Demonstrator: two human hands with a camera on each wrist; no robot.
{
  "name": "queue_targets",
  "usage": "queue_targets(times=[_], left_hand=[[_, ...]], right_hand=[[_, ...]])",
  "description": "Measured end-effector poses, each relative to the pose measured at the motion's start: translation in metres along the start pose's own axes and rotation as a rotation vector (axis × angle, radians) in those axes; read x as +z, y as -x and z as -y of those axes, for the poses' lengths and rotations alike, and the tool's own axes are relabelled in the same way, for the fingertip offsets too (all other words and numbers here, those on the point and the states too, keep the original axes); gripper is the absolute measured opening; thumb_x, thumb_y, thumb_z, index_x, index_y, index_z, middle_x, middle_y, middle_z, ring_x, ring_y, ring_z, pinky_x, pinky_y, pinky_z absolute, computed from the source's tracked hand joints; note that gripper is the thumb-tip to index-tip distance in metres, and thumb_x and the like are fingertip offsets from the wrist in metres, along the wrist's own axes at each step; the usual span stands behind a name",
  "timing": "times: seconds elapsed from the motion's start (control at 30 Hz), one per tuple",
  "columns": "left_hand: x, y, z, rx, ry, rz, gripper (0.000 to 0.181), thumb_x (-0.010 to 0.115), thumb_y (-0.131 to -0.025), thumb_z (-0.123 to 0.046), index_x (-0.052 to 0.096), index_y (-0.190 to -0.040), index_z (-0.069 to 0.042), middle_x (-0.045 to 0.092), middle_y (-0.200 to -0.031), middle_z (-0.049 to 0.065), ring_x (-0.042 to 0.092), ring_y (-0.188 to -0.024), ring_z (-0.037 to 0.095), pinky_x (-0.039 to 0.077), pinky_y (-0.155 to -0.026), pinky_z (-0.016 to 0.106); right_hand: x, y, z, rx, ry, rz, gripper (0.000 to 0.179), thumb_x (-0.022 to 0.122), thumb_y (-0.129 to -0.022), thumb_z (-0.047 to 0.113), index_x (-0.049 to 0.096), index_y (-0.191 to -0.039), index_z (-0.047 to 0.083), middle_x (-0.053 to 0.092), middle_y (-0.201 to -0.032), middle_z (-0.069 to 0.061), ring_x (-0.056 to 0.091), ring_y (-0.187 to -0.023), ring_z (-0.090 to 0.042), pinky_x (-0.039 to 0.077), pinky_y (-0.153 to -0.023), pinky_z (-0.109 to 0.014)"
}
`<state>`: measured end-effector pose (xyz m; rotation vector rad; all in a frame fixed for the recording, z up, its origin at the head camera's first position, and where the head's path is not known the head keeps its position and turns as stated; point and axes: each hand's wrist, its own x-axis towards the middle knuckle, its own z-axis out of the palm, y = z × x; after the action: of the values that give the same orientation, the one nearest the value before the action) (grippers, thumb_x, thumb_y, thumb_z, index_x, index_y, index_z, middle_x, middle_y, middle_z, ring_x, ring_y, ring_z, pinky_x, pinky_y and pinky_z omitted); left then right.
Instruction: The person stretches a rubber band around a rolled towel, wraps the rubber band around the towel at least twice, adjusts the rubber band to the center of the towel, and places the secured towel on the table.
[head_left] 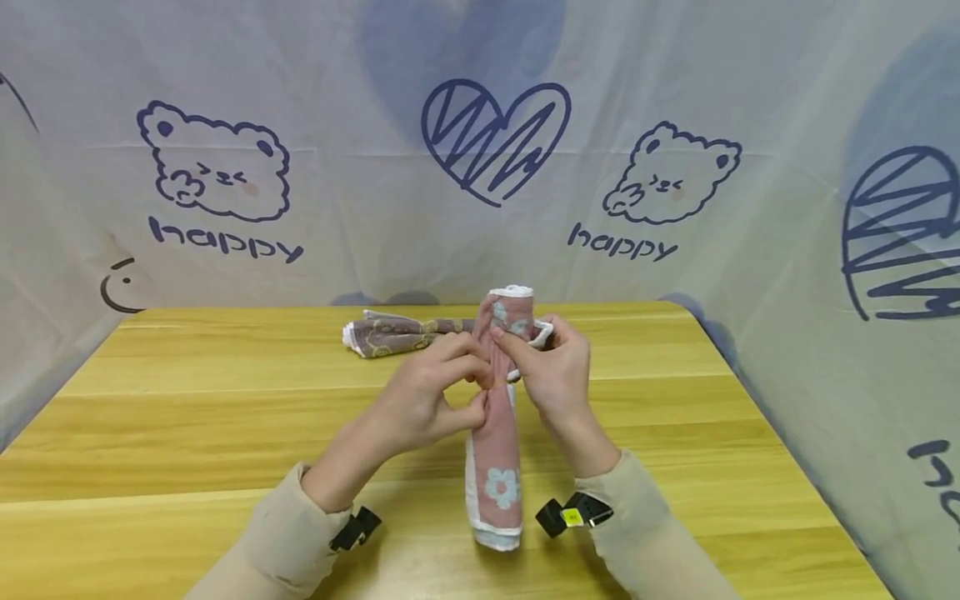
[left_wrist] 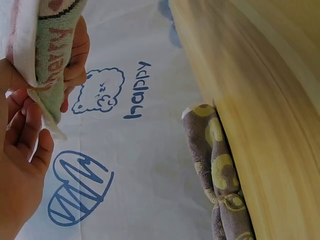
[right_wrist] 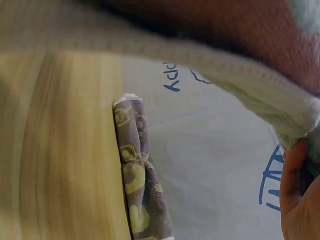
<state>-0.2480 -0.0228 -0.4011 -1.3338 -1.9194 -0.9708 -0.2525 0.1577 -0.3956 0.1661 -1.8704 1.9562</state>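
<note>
A pink rolled towel (head_left: 498, 454) with white edging and pale flowers is held up over the table, pinched in at its middle. A thin yellowish line, perhaps a band, shows at that narrow part. My left hand (head_left: 423, 392) pinches the towel at the narrowing, thumb below and fingers above. Higher up, my right hand (head_left: 558, 375) grips the towel with its thumb across the front; its other fingers are mostly hidden behind. In the left wrist view the towel's pale green side (left_wrist: 52, 52) with lettering shows between both hands.
A grey-brown rolled towel (head_left: 390, 335) with yellow patterns lies at the wooden table's (head_left: 225, 425) back edge, drawn in at its middle. The pink towel hides its right end in the head view. Behind hangs a white cloth (head_left: 360, 192) printed with bears and hearts.
</note>
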Motion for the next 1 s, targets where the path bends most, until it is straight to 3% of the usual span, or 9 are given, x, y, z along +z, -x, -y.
queue_targets(times=[0.1,0.17,0.33,0.4,0.47,0.67,0.73,0.9,1.0], left_hand=[[-0.003,0.0,0.0,-0.023,0.023,-0.005,0.016,0.07,-0.079,0.003,0.067,-0.09,-0.008,0.064,-0.098,0.003,0.058,-0.086,0.016,0.053,-0.073,0.028],[-0.006,-0.001,0.001,-0.059,0.073,-0.015,0.016,0.069,-0.08,0.003,0.066,-0.092,-0.008,0.065,-0.099,0.004,0.059,-0.086,0.016,0.052,-0.071,0.028],[-0.018,0.001,0.005,-0.151,0.214,-0.024,0.019,0.068,-0.083,0.005,0.067,-0.095,-0.01,0.069,-0.104,0.006,0.061,-0.09,0.017,0.049,-0.065,0.028],[-0.022,0.002,0.006,-0.165,0.241,-0.004,0.02,0.068,-0.084,0.005,0.067,-0.096,-0.011,0.07,-0.105,0.004,0.061,-0.092,0.017,0.048,-0.065,0.028],[-0.024,0.002,0.006,-0.166,0.251,0.03,0.02,0.069,-0.085,0.005,0.067,-0.097,-0.012,0.07,-0.106,0.002,0.06,-0.093,0.016,0.047,-0.066,0.028],[-0.028,-0.001,0.005,-0.169,0.226,0.105,0.018,0.075,-0.087,0.002,0.072,-0.099,-0.012,0.07,-0.109,-0.001,0.063,-0.105,0.016,0.053,-0.09,0.031],[-0.029,-0.001,0.005,-0.172,0.208,0.09,0.018,0.076,-0.088,0.002,0.073,-0.099,-0.013,0.07,-0.108,-0.001,0.063,-0.106,0.016,0.052,-0.091,0.03],[-0.032,-0.003,0.004,-0.14,0.204,0.012,0.019,0.078,-0.087,0.006,0.077,-0.099,-0.009,0.073,-0.104,0.003,0.066,-0.1,0.018,0.053,-0.079,0.027],[-0.031,-0.004,0.004,-0.106,0.19,-0.005,0.02,0.08,-0.085,0.008,0.078,-0.098,-0.007,0.074,-0.102,0.005,0.068,-0.1,0.021,0.055,-0.088,0.029]], right_hand=[[-0.001,-0.001,0.002,0.025,-0.029,0.034,0.021,0.085,-0.083,0.004,0.064,-0.083,0.004,0.063,-0.072,0.001,0.059,-0.061,-0.008,0.053,-0.051,-0.021],[-0.003,-0.003,0.002,0.063,-0.116,0.118,0.019,0.082,-0.087,0.011,0.067,-0.094,0.003,0.066,-0.081,0.001,0.062,-0.068,-0.008,0.055,-0.057,-0.021],[-0.017,-0.011,-0.001,0.168,-0.403,0.486,0.066,0.086,-0.086,0.036,0.054,-0.132,0.001,0.064,-0.105,-0.003,0.062,-0.081,-0.012,0.055,-0.068,-0.024],[-0.022,-0.013,-0.003,0.184,-0.435,0.598,0.079,0.088,-0.083,0.045,0.05,-0.136,0.002,0.062,-0.109,-0.004,0.061,-0.084,-0.013,0.054,-0.07,-0.025],[-0.024,-0.015,-0.005,0.186,-0.417,0.652,0.08,0.088,-0.081,0.049,0.05,-0.135,0.003,0.063,-0.11,-0.004,0.062,-0.087,-0.014,0.054,-0.073,-0.025],[-0.025,-0.016,-0.007,0.224,-0.38,0.605,0.059,0.088,-0.083,0.047,0.062,-0.123,0.012,0.066,-0.11,0.0,0.062,-0.096,-0.013,0.053,-0.081,-0.025],[-0.024,-0.016,-0.007,0.245,-0.379,0.572,0.053,0.088,-0.081,0.047,0.065,-0.116,0.014,0.066,-0.107,0.001,0.062,-0.095,-0.012,0.053,-0.08,-0.025],[-0.019,-0.013,-0.006,0.278,-0.386,0.516,0.05,0.091,-0.075,0.048,0.069,-0.107,0.017,0.068,-0.1,0.002,0.063,-0.085,-0.011,0.053,-0.073,-0.022],[-0.016,-0.012,-0.006,0.27,-0.391,0.478,0.054,0.091,-0.069,0.052,0.07,-0.105,0.018,0.068,-0.096,0.003,0.063,-0.079,-0.01,0.053,-0.068,-0.022]])
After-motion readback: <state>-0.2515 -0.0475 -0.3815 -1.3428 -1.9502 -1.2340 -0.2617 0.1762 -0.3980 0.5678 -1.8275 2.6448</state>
